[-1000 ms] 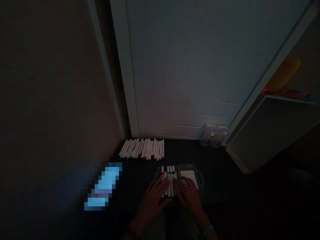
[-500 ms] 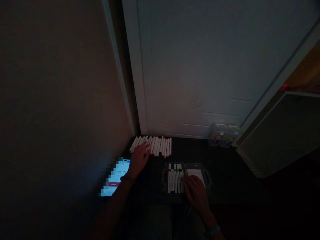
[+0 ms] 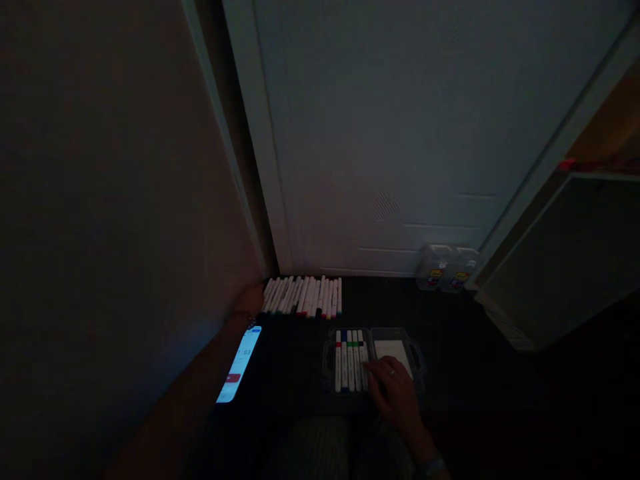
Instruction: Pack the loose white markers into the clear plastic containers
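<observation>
At the left end of a row of white markers (image 3: 305, 297) is my left hand (image 3: 250, 299), close against the wall. Its fingers are dark and partly hidden, so their grip does not show. My right hand (image 3: 396, 395) lies over the middle of an open clear plastic marker case (image 3: 419, 360). Its fingers are bent together, with the tips at the rightmost of several white markers (image 3: 351, 363) lying side by side in the left half. Whether they grip that marker or the case is unclear. A white sheet (image 3: 393, 352) lies in the right half.
A lit phone (image 3: 239, 367) lies beside my left forearm. Two clear plastic cases (image 3: 445, 268) stand at the back right, against a white panel (image 3: 380, 133). A wall (image 3: 125, 167) bounds the left side of the dark tabletop (image 3: 295, 360).
My left hand has moved left off the top of the marker row to its left end, uncovering the markers. My right hand has stayed nearly still at the case.
</observation>
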`<state>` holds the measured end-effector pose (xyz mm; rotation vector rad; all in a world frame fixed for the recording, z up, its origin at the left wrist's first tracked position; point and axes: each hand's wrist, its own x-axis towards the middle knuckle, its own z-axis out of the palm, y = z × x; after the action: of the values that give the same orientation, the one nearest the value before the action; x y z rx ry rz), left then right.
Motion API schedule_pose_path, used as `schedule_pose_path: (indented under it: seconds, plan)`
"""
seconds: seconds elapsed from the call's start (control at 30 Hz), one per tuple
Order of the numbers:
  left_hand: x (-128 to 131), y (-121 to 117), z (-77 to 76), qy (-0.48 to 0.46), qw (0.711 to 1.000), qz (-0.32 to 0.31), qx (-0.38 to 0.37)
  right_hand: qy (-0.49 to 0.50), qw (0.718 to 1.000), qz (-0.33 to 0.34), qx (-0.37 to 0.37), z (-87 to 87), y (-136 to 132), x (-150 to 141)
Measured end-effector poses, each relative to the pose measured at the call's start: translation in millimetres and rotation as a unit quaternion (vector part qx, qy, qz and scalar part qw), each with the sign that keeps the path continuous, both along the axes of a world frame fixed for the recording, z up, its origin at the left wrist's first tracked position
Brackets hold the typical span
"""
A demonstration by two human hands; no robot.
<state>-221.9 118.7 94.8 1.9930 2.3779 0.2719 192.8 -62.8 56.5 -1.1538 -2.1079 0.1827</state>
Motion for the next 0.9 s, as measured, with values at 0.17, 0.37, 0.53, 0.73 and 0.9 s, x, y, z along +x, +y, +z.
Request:
schedule_pose_path:
  seconds: [0.17,0.37,0.53,0.73,0.9]
  plan:
    - [-4.8,6.0,-3.9,0.011,0.999,-0.001,-0.033,0.007,1.000,-0.004,-0.003,2.3,0.5,-0.8]
    - [-9.8,15.6,0.0,0.005,0.998,-0.017,-0.066,0.006,1.000,-0.004,0.001,-2.4,2.1,0.5]
    - [-10.0,23.2,2.6,0.002,0.996,-0.008,-0.094,0.002,1.000,-0.012,0.010,-6.3,4.0,0.6]
    - [-9.4,24.5,2.2,0.003,0.995,0.012,-0.096,0.007,1.000,-0.003,-0.004,-2.1,2.3,0.4]
    - [-7.6,25.1,3.6,-0.002,0.999,0.008,-0.054,0.005,1.000,-0.008,-0.003,-1.2,2.0,-0.3]
